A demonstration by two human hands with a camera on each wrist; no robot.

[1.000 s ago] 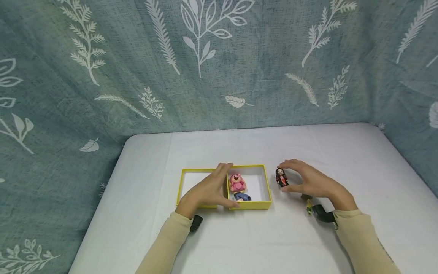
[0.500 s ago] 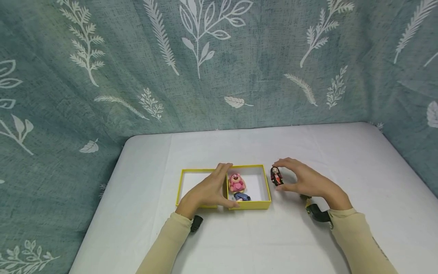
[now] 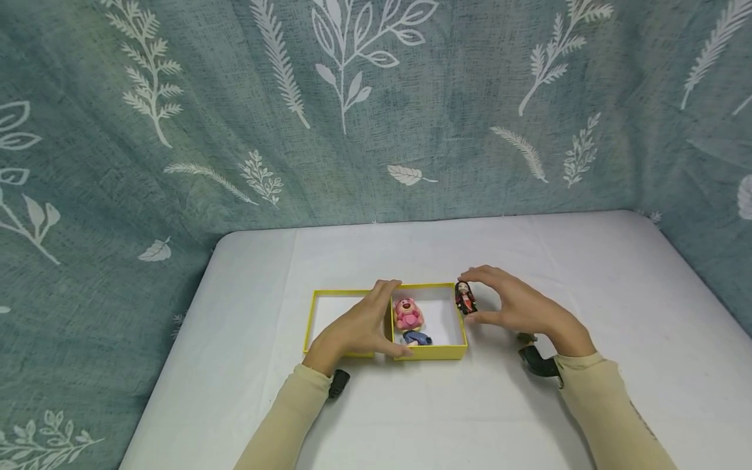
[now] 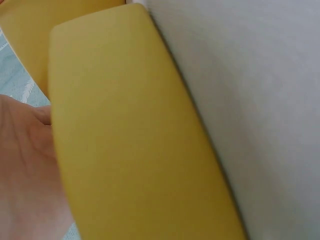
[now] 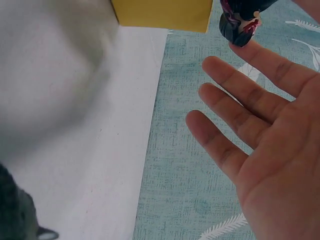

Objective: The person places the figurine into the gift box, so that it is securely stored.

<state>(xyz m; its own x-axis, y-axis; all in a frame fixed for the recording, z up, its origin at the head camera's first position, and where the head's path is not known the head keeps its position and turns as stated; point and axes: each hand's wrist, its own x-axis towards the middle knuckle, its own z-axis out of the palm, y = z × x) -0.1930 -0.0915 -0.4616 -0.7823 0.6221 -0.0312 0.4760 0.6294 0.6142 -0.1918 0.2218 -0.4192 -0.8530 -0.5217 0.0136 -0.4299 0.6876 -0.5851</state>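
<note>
My right hand point(image 3: 519, 305) pinches a small long-haired doll figurine point(image 3: 465, 298), in black and red, between thumb and index finger. It is held upright at the right rim of a shallow yellow box point(image 3: 435, 352) with a white inside. In the right wrist view the figurine point(image 5: 240, 22) appears beside the yellow box wall point(image 5: 162, 14), the other fingers spread. My left hand point(image 3: 358, 324) grips the box across its left side, thumb at the front wall, fingertips at the back rim. Inside lie a pink bear figurine point(image 3: 408, 314) and a blue figurine point(image 3: 417, 338).
A second yellow-edged tray point(image 3: 331, 310) adjoins on the left, partly under my left hand. Beneath my right wrist a small greenish thing point(image 3: 527, 338) is mostly hidden. The white table point(image 3: 458, 411) ends at a leaf-print cloth point(image 3: 376, 170) behind.
My right hand has moved left with the doll figurine, from beside the box to its right rim. The left hand and the box have stayed put.
</note>
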